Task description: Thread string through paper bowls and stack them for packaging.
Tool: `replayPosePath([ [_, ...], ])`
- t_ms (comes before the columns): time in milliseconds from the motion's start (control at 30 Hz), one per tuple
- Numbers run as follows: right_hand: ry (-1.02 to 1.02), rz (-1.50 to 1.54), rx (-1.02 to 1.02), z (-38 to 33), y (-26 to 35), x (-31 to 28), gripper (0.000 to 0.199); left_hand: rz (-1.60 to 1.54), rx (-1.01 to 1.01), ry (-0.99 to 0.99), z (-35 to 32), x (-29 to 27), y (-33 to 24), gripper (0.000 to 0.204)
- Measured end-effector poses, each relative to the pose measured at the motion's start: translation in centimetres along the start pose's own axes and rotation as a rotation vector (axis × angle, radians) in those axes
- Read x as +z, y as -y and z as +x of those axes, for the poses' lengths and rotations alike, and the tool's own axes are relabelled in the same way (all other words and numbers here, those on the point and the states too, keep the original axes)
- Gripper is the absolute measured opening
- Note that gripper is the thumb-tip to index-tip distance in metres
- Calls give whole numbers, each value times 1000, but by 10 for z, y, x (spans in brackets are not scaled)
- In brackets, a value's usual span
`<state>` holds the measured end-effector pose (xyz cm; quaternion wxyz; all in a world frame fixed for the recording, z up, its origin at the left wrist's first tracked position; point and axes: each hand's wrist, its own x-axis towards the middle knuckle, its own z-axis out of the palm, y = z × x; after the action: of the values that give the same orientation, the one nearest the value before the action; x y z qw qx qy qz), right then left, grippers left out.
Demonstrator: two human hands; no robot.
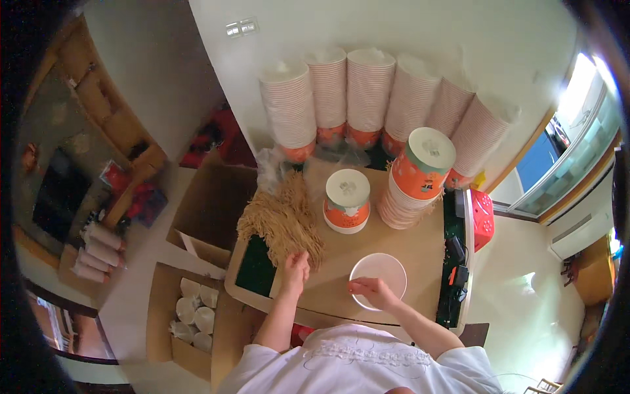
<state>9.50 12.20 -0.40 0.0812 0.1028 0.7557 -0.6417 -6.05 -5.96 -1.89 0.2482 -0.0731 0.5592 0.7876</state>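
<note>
A white paper tub point(394, 270) sits open side up near the front edge of the table, its inside showing white. My right hand point(371, 291) reaches across its mouth, the fingers pinched together at the left rim. Whether they grip the rim or something small cannot be made out. My left hand point(296, 270) is closed, fingers curled, at the lower right edge of a heap of tan stringy strands point(279, 220). What it holds, if anything, is hidden. Beyond the open tub, an orange and green tub point(348, 190) stands upside down.
A shorter stack of tubs, topped by an orange tub point(420, 172), stands right of centre. Tall wrapped stacks point(371, 92) line the wall. Black adapters point(455, 248) lie along the table's right side. Cardboard boxes point(157, 308) stand on the left, one with white wrapped tubs inside.
</note>
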Motion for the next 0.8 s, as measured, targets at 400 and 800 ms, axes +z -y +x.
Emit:
replayPosePath([
  [400,-210,996,76,58,57,-38,23,737,318,266,-85,-22,74,12],
  [800,-188,341,-92,3,147,-59,31,834,694,517,-65,2,33,28],
])
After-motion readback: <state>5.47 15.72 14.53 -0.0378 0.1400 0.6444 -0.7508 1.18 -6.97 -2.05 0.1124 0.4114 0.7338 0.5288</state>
